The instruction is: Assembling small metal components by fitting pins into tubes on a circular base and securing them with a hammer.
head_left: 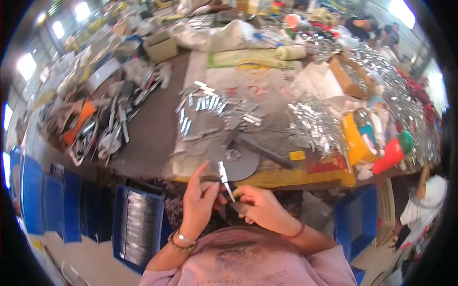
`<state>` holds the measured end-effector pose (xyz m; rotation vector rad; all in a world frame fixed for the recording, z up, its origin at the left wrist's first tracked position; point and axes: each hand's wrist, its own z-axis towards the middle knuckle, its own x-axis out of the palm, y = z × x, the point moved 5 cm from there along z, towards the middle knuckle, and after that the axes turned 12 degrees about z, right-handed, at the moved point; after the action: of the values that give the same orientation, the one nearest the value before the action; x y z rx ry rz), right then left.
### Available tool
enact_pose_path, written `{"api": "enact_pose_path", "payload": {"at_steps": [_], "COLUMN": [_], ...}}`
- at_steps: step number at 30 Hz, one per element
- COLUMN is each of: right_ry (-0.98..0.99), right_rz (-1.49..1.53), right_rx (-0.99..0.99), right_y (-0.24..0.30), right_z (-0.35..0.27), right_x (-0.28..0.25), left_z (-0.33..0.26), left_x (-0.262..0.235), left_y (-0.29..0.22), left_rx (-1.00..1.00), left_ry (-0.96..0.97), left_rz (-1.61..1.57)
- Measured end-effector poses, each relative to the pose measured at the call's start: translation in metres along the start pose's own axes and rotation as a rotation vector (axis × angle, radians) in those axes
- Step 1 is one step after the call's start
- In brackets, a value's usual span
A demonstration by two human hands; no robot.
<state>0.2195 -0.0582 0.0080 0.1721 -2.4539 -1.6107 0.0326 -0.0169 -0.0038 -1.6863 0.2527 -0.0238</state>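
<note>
My right hand (261, 206) is closed on the lower end of a narrow shiny metal strip (226, 180). The strip tilts up and leftward, its brighter, wider end toward the table. Beside it my left hand (198, 202) is raised with the index finger stretched up and the thumb apart; its other fingers are partly hidden. Just beyond the hands, a grey round disc (244, 166) lies at the table's front. A hammer-like tool (263, 149) with a dark handle rests across it. Farther back lies a loose pile of small shiny metal pieces (205, 102).
Another heap of metal pieces (312, 126) lies right, near a yellow container (357, 143) and a red bottle (387, 156) with a green end. Scattered tools (114, 119) crowd the left. Blue bins (119, 229) stand below the table edge; a cardboard box (161, 47) sits at back.
</note>
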Motion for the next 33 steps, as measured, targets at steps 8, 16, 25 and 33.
{"api": "enact_pose_path", "payload": {"at_steps": [8,16,25,33], "right_ry": [0.013,0.014,-0.32,-0.441], "right_rz": [-0.116,-0.324,-0.503,-0.542], "right_rx": [-0.116,-0.29,-0.775,-0.878], "right_y": [-0.003,0.004,0.034,0.014], "right_z": [0.005,0.009,0.014,0.04], "right_x": [0.019,0.043,0.012,-0.004], "left_z": [-0.004,-0.013,-0.033,-0.097], "left_x": [-0.008,-0.029,-0.12,-0.276], "left_y": [0.018,0.018,0.055,0.261], "left_rx": [-0.073,-0.048,-0.024,-0.431], "left_ry": [-0.017,-0.093,-0.42,-0.989], "left_rz": [-0.2,-0.241,-0.229,-0.05]}}
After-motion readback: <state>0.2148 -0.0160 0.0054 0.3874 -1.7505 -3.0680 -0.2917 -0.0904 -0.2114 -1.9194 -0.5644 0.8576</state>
